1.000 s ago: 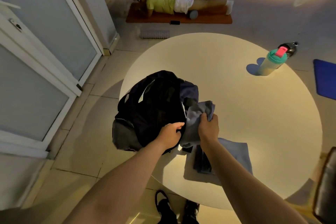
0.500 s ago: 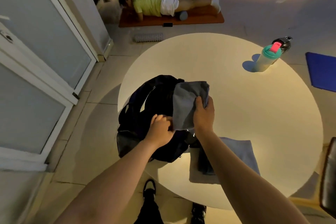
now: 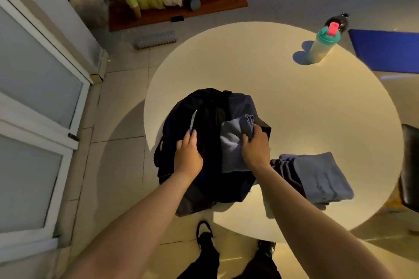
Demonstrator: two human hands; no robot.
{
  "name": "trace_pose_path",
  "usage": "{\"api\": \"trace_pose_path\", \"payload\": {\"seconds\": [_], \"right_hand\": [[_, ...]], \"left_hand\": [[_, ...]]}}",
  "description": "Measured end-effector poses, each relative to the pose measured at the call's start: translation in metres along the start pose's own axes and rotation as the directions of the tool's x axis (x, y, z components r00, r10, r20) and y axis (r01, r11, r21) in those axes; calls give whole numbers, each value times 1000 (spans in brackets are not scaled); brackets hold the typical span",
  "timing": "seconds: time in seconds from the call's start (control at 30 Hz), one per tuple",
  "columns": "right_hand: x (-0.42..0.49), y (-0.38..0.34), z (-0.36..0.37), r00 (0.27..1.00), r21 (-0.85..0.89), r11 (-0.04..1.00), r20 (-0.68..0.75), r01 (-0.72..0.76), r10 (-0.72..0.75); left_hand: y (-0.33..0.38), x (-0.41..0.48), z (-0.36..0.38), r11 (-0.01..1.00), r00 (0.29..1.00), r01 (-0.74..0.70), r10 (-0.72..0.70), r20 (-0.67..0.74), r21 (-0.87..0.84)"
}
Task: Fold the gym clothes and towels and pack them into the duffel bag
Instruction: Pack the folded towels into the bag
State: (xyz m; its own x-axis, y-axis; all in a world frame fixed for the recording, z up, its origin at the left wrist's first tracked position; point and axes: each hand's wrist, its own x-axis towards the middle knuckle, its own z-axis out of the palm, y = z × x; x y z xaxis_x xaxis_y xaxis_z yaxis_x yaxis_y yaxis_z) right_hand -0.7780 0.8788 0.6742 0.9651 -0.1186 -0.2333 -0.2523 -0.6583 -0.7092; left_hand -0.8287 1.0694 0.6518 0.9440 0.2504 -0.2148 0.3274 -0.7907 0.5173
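Observation:
A black duffel bag point(image 3: 204, 120) sits at the near left edge of the round white table point(image 3: 294, 102). My right hand point(image 3: 256, 147) grips a folded grey towel point(image 3: 231, 142) and holds it down in the bag's opening. My left hand point(image 3: 188, 154) holds the bag's left rim, fingers curled over the dark fabric by a white zip strip. To the right of the bag lies a stack of folded clothes point(image 3: 317, 176), grey-blue on top with darker pieces under it.
A shaker bottle point(image 3: 322, 45) with a green lid stands at the table's far right. A dark chair point(image 3: 410, 165) is at the right edge. A person lies on an orange mat point(image 3: 204, 9) on the floor beyond. Glass doors point(image 3: 34, 97) are on the left.
My right hand has lowered the grey towel from above the bag into its opening. My left hand has shifted left along the bag's rim, and the camera has tilted.

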Motion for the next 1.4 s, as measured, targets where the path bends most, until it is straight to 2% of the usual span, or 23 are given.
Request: {"api": "trace_pose_path", "payload": {"seconds": [0.1,0.17,0.23,0.3,0.37,0.43,0.53,0.6,0.63,0.7,0.77,0.83,0.9,0.93,1.0,1.1,1.17,1.23,1.4], "right_hand": [[4,-29,10,995,269,959,-15,95,-94],[10,-46,20,1000,471,882,0,15,-17],[18,-52,35,993,569,814,85,-112,77],[23,-50,50,971,493,845,209,-209,118],[25,-44,59,951,307,924,274,-227,143],[27,-35,61,960,135,976,244,-172,135],[30,-27,52,978,52,995,196,-87,75],[34,-24,45,989,34,999,144,-21,16],[37,-24,43,993,25,999,113,19,-22],[47,-25,36,993,-26,995,76,92,-90],[52,-24,30,985,-119,984,129,129,-114],[50,-20,22,975,-212,961,176,175,-138],[41,-12,17,969,-318,917,131,242,-210],[36,-8,17,970,-378,893,103,242,-220],[31,-3,17,987,-466,870,81,161,-139],[32,0,17,993,-506,858,111,90,-38],[35,0,13,985,-480,867,164,134,-61],[38,3,9,975,-379,908,192,180,-113],[47,13,-5,973,-84,969,5,231,-232]], "left_hand": [[-4,-3,-10,999,999,-36,35,-35,-16],[-2,-7,-18,998,994,-51,48,-95,-35],[-3,-10,-25,997,988,-61,53,-146,-50],[-5,-10,-26,996,986,-69,59,-156,-60],[-8,-6,-23,993,984,-101,91,-154,-59],[-7,2,-18,991,982,-128,122,-146,-35],[5,16,-10,960,954,-246,265,-142,135],[16,24,-3,876,912,-374,407,-49,303],[21,26,0,837,903,-409,428,30,364],[29,32,8,812,918,-395,362,160,430],[34,36,16,798,934,-354,277,224,488],[37,38,23,783,942,-331,244,230,527],[39,41,28,814,950,-306,224,218,495],[40,42,30,848,956,-284,213,204,447],[43,43,35,916,972,-223,182,150,334],[47,47,39,966,987,-124,98,125,227],[50,52,40,961,982,-117,74,174,250],[54,56,41,948,981,-149,106,161,281],[65,59,50,939,973,-228,232,18,259]]}}
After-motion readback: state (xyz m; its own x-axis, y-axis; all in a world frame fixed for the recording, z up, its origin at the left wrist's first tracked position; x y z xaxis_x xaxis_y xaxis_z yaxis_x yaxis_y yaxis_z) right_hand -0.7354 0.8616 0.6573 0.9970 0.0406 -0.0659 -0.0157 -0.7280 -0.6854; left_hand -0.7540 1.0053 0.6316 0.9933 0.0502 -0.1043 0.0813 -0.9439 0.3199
